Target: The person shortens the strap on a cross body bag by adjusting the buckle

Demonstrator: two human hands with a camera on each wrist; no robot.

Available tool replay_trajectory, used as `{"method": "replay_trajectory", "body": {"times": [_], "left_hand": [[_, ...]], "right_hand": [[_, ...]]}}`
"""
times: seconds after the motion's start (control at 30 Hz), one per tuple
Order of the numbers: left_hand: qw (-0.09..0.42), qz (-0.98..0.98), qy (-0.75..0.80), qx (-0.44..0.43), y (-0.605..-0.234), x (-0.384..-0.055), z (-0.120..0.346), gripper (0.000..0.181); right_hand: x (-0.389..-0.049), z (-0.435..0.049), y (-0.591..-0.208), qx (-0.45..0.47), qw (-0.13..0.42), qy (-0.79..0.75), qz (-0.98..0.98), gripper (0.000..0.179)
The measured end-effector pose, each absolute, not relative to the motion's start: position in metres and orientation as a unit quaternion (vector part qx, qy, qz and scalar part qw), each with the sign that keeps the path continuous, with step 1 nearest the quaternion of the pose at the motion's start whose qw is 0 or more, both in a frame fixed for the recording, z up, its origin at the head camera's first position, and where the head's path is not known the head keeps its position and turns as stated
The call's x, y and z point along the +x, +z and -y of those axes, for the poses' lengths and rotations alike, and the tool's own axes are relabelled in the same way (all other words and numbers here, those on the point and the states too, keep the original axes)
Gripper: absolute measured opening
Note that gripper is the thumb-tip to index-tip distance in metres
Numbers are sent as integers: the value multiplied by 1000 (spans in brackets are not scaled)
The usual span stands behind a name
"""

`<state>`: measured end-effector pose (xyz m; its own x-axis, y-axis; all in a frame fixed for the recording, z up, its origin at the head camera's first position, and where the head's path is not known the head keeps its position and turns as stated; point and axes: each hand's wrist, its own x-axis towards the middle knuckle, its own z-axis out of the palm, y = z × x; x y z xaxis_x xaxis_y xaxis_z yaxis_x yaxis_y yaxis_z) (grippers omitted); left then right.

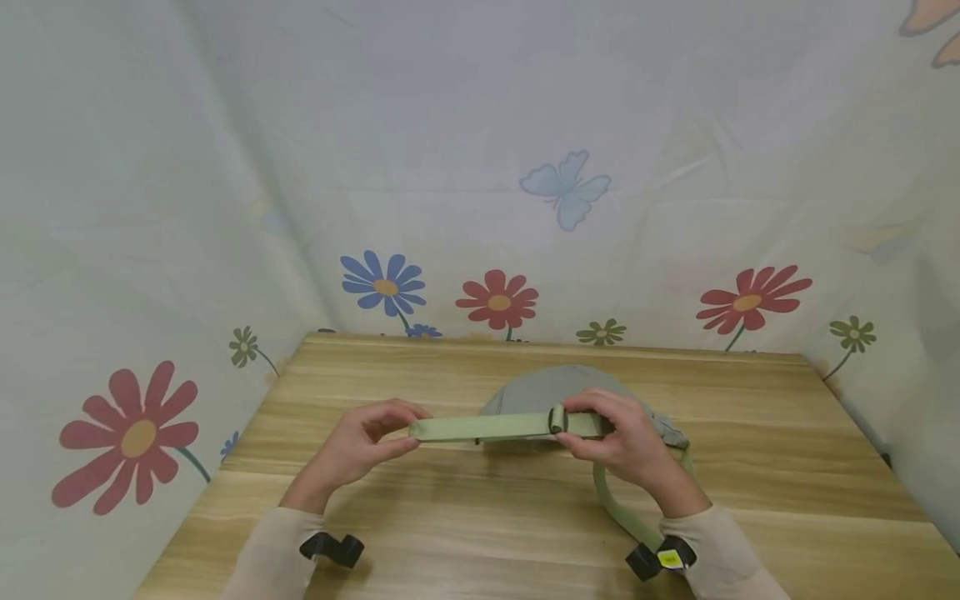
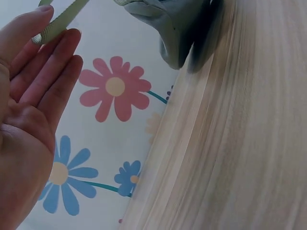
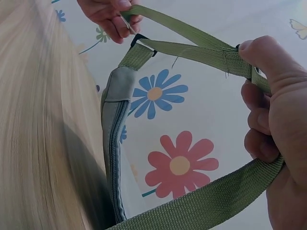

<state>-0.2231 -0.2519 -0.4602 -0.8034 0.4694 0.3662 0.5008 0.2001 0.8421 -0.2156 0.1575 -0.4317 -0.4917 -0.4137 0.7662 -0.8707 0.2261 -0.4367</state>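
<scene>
A grey-green waist bag (image 1: 566, 387) with a zipper (image 3: 115, 158) sits behind both hands on the wooden table. Its light green webbing strap (image 1: 480, 427) is stretched level between them. My left hand (image 1: 367, 442) pinches the strap's looped left end between thumb and fingers. With thumb and fingertips, my right hand (image 1: 618, 437) pinches the strap at a dark slider buckle (image 1: 557, 419). In the right wrist view a black ring (image 3: 142, 43) joins the strap to the bag's end. Another length of strap (image 1: 626, 512) hangs below the right hand.
The wooden table (image 1: 465, 533) reaches back to a pale cloth backdrop (image 1: 450, 125) printed with flowers and butterflies. Black wrist bands with camera mounts (image 1: 333, 548) sit on both sleeves. The bag's shadow falls on the tabletop.
</scene>
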Motion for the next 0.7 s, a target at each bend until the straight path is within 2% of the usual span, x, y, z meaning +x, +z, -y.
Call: {"method": "replay_trajectory", "body": {"times": [0.27,0.43,0.6,0.7], "left_hand": [[18,758,-573,-312,-464,-224,257,16],[8,736,-590,-331,-463,-225,257,12],[-11,719,-601,-349,-463,-225,254,15],[-3,737,-574,-358,-463,-225,249,20]], "right_hand": [[-215,-159,-433,420,233,469,741,34],[-217,-160,-434,420,225,485,733,32],[-217,-159,-433,422,214,491,731,35],[-215,-159,-432,420,209,487,736,38]]}}
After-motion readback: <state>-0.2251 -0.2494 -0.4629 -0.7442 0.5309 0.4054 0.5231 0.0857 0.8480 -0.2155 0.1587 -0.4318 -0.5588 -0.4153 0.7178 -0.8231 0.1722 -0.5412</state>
